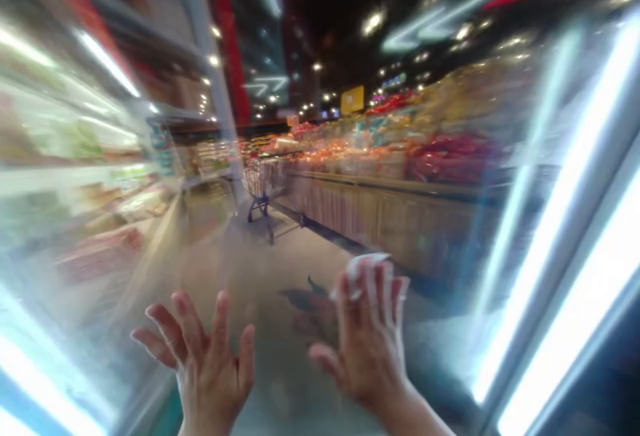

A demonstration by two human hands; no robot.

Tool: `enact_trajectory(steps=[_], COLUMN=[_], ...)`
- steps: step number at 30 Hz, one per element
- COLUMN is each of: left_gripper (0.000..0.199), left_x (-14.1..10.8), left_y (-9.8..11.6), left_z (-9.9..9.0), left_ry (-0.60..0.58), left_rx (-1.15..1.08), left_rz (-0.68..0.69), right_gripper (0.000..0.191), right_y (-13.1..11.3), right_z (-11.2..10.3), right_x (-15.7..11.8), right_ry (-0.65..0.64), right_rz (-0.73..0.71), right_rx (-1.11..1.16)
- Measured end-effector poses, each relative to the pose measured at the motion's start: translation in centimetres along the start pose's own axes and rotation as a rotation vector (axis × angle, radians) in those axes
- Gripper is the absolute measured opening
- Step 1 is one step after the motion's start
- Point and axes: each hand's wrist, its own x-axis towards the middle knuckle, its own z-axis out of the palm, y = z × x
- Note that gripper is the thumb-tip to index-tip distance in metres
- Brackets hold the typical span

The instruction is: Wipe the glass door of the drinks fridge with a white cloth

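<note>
My left hand (210, 356) is raised at the lower left, its fingers spread and nothing held in it. To its right, my right hand (373, 343) reaches forward with the fingers fairly straight and the thumb out to the side. A crumpled white cloth or tissue (370, 263) shows at and beyond its fingertips; the hand covers the rest. Both hands appear to be up against or near a see-through pane, though blur hides whether they touch it. Beside the right hand is a dark leaf-like shape (305, 297), perhaps a print or a reflection.
Bright light tubes (565, 223) slant along the right side, and more glow at the lower left. Beyond are lit shelves (65, 149), a shopping cart (260, 186) and a long wooden-sided bin (360, 213) heaped with colourful packages. The surroundings are badly blurred.
</note>
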Motion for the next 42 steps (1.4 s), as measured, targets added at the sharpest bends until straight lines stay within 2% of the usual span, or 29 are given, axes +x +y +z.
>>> enact_trajectory(steps=[2,3,7,8,11,12,13,15,17,18,22,26,29,32,38,42], left_gripper=[0.105,0.105,0.1,0.099,0.097,0.096,0.095,0.093,0.091,0.09,0.088,0.091,0.091,0.088,0.092,0.092], left_x=[0.0,0.0,-0.4,-0.4,-0.6,-0.7,-0.7,-0.8,-1.1,-1.4,-2.5,-2.0,-1.8,-2.4,-2.5,-2.3], left_y=[-1.3,-2.0,-4.3,-4.8,-6.0,-6.4,-6.9,-7.8,-8.7,-9.1,-9.5,-9.4,-9.6,-10.1,-10.7,-10.5], left_z=[-0.5,-0.7,-1.1,-1.1,-0.9,-0.8,-0.7,-0.4,-0.1,0.0,0.6,0.4,0.2,0.5,1.5,1.7], left_ry=[0.013,0.018,0.032,0.035,0.046,0.04,0.034,0.032,0.044,0.055,0.098,0.127,0.149,0.167,0.219,0.23], left_rx=[-0.011,-0.014,-0.018,-0.024,-0.066,-0.078,-0.086,-0.091,-0.099,-0.107,-0.107,-0.08,-0.077,-0.064,-0.027,-0.039], left_rz=[-0.003,-0.004,-0.023,-0.029,-0.04,-0.04,-0.038,-0.034,-0.046,-0.057,-0.1,-0.133,-0.155,-0.18,-0.246,-0.297], right_gripper=[0.099,0.099,0.102,0.103,0.107,0.107,0.106,0.099,0.091,0.089,0.091,0.091,0.09,0.089,0.097,0.096], right_y=[-0.9,-1.1,-1.6,-2.0,-3.4,-3.8,-4.2,-4.9,-6.1,-6.9,-10.3,-12.3,-12.7,-13.1,-14.8,-14.0], right_z=[0.4,0.6,0.9,1.1,1.8,2.0,2.1,2.1,2.2,2.4,3.8,4.6,4.6,4.8,5.6,5.8], right_x=[0.8,1.2,2.3,2.5,3.6,4.3,5.2,6.7,7.3,7.2,6.3,8.3,8.0,6.7,9.9,8.6], right_ry=[-0.054,-0.057,-0.004,-0.005,-0.05,-0.057,-0.05,-0.006,0.027,0.026,-0.023,0.01,-0.001,-0.048,-0.015,-0.064], right_rz=[-0.227,-0.262,-0.083,-0.124,-0.401,-0.436,-0.413,-0.274,-0.175,-0.171,-0.295,-0.29,-0.307,-0.406,-0.43,-0.663], right_rx=[-0.008,-0.022,-0.074,-0.076,-0.089,-0.1,-0.113,-0.14,-0.145,-0.144,-0.137,-0.127,-0.115,-0.119,-0.134,-0.141])
